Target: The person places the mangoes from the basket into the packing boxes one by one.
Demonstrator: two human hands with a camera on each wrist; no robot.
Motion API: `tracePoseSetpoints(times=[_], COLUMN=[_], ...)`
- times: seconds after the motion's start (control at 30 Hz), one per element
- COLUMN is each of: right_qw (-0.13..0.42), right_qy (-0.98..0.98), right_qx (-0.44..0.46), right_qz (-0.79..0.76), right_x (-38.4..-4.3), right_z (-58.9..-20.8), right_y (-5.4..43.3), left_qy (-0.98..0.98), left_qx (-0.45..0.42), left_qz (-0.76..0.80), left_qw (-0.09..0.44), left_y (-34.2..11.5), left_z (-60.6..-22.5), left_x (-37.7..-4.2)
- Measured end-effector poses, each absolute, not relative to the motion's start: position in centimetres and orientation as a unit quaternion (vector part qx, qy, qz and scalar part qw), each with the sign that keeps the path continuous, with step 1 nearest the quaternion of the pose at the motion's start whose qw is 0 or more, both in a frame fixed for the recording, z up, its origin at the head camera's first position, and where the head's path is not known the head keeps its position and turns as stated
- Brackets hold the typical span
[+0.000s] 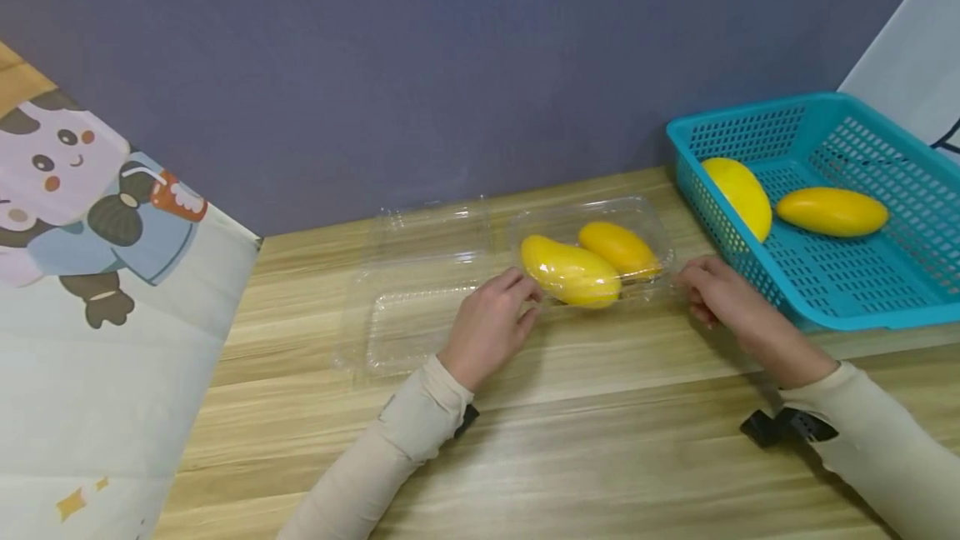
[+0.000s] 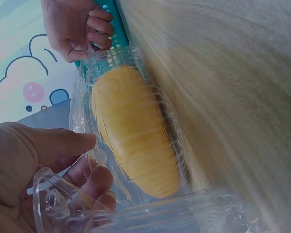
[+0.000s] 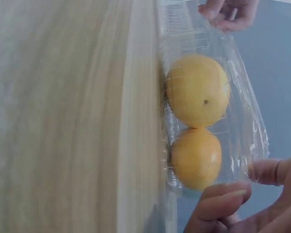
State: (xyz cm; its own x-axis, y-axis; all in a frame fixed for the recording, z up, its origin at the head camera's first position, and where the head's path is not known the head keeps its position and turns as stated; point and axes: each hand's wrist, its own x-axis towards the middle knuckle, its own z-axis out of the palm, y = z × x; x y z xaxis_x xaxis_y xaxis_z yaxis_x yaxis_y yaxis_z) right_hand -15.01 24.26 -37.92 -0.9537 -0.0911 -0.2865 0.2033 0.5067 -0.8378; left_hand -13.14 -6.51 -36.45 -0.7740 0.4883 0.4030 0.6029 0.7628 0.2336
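Two yellow mangoes, a front one [image 1: 570,275] and a back one [image 1: 621,248], lie in a clear plastic clamshell box [image 1: 555,222], its lid over them. My left hand [image 1: 491,319] pinches the lid's edge at the near left corner; thumb and fingertips meet there in the left wrist view. At the near right corner my right hand [image 1: 723,298] pinches the edge of the lid between thumb and forefinger, as the right wrist view shows. Whether the lid's rim is fully down I cannot tell.
Left of the box lies a second clear clamshell box [image 1: 372,319], lid folded back. A teal mesh basket [image 1: 780,273] at the right holds a mango [image 1: 832,212] and a rounder yellow fruit [image 1: 742,197]. A grey-blue wall panel [image 1: 450,65] rises behind the wooden table [image 1: 585,457].
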Motion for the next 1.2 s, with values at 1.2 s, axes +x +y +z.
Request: tracePoseSetpoints(times=[1.2], right_qw=[0.206], right_qy=[0.829], right_qx=[0.013], right_qz=[-0.52], right_x=[-15.6], right_z=[-38.3], right_y=[24.9], left_qy=[-0.808], left_qx=[-0.127], left_qz=[-0.558], left_qw=[-0.142], left_y=[-4.1], left_z=[-36.8], left_x=[-9.7])
